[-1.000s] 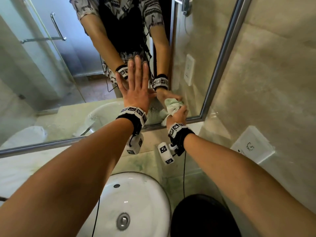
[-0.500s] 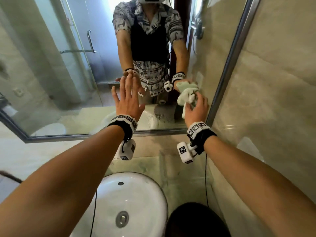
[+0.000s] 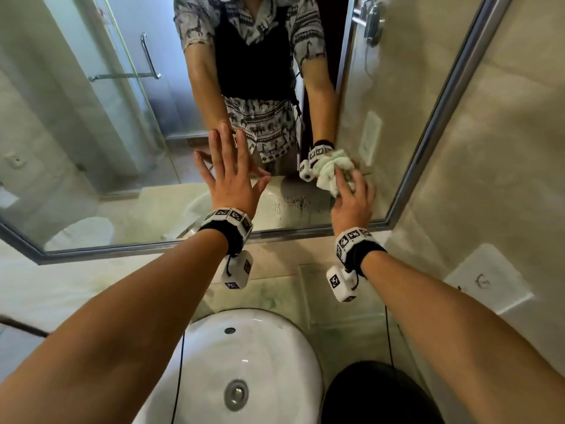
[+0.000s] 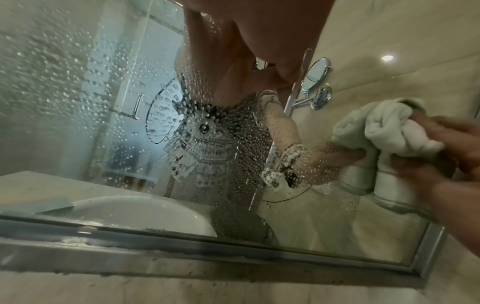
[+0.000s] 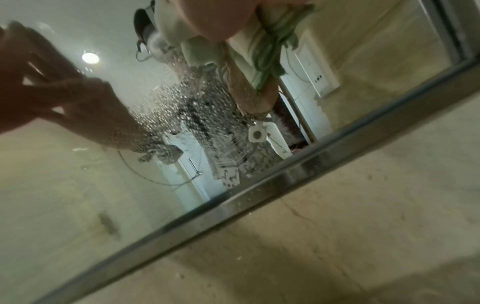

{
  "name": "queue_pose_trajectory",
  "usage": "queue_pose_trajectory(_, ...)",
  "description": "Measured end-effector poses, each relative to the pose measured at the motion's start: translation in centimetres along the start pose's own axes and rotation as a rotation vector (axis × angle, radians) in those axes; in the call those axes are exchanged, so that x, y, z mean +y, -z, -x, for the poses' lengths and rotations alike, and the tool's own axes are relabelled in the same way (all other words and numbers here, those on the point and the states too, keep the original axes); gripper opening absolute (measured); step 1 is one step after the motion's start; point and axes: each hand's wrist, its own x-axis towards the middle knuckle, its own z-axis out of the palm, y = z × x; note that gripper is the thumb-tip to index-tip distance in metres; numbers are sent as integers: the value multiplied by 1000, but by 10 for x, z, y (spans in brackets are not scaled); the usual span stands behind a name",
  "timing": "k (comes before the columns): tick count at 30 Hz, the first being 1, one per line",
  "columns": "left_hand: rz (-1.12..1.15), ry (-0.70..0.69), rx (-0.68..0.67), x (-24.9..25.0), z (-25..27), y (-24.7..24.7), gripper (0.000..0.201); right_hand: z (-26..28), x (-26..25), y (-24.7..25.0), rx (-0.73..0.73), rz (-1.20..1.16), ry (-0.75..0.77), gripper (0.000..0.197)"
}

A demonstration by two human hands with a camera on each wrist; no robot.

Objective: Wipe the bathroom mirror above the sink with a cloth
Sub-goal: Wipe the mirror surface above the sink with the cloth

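The mirror (image 3: 91, 148) has a metal frame (image 3: 443, 96) and hangs above the sink (image 3: 275, 347). My left hand (image 3: 229, 172) lies flat on the glass with fingers spread and holds nothing. My right hand (image 3: 351, 197) grips a bunched pale green-white cloth (image 3: 330, 175) and presses it to the glass near the lower right corner. Water droplets (image 3: 290, 203) cover the glass between my hands. The left wrist view shows the cloth (image 4: 376, 131), the right hand (image 4: 457, 156) and the dense droplets (image 4: 207, 115). At the top of the right wrist view the cloth (image 5: 272, 47) hangs from my palm.
A white basin with a drain (image 3: 235, 394) sits below my arms. A black round object (image 3: 382, 393) stands at the bottom right. A white wall plate (image 3: 489, 280) is on the tiled right wall. Thin cables (image 3: 389, 332) hang from my wrists.
My right hand has moved the cloth up and to the right from the mirror's bottom edge. The left hand stays flat on the glass. The head view has shifted.
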Motion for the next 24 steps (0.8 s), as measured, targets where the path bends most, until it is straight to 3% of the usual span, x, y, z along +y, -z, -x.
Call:
queue_pose_trajectory(7,6,-21,35,-5,-1,-7,101,30,24,-18,-141,36,220,70)
queue_pose_trajectory(13,15,-34,35,-7,-1,-10,101,50,27,-28,-204,54,204,65)
queue_pose_trajectory(18,2,-32,36,-6,-2,-9,101,70,6,-38,-201,5,-61,72)
queue_pose_trajectory(24,-6,-55,30,-9,1,-3,94,88,-34,-68,-69,-246,-367,71)
